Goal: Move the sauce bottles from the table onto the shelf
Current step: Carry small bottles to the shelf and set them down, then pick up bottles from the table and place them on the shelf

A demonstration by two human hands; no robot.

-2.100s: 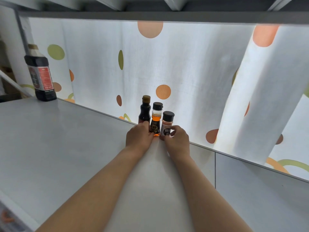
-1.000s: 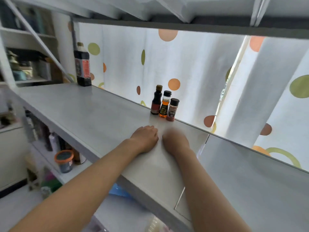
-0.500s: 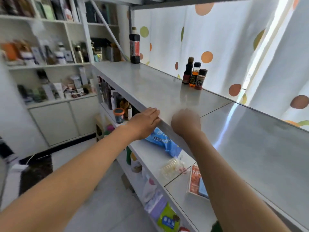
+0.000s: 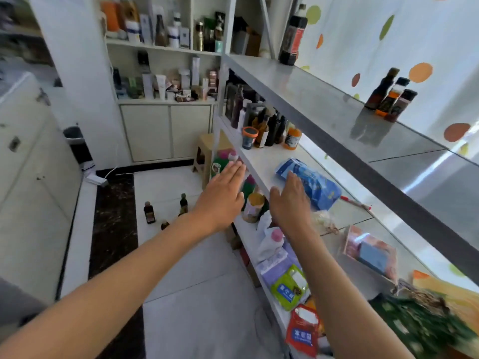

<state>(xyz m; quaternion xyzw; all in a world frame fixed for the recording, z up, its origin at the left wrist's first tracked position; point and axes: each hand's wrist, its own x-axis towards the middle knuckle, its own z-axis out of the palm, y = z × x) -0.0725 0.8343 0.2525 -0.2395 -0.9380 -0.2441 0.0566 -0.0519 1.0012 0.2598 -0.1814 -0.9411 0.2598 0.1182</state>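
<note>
Both of my hands are empty and spread flat, fingers straight, held out in the air with nothing in them. My left hand (image 4: 223, 196) hangs over the floor just outside the front edge of the middle shelf (image 4: 261, 161); my right hand (image 4: 291, 200) is in front of that same edge, beside a blue packet (image 4: 313, 183) lying on the board.

Up on the top shelf (image 4: 324, 99), three small sauce bottles (image 4: 391, 99) stand upright in a tight row at the back edge, right against the spotted curtain (image 4: 414, 42), their caps pointing straight up. A tall dark bottle (image 4: 293, 35) stands upright at the far end of the same board, well apart from them. The board between the two is bare, and so is its front strip.

Down on the pale floor, three more small bottles (image 4: 166, 209) stand upright near each other, necks up. Open tile surrounds them. A white counter (image 4: 31, 177) borders the floor on my left, and the shelf unit borders it on my right.
</note>
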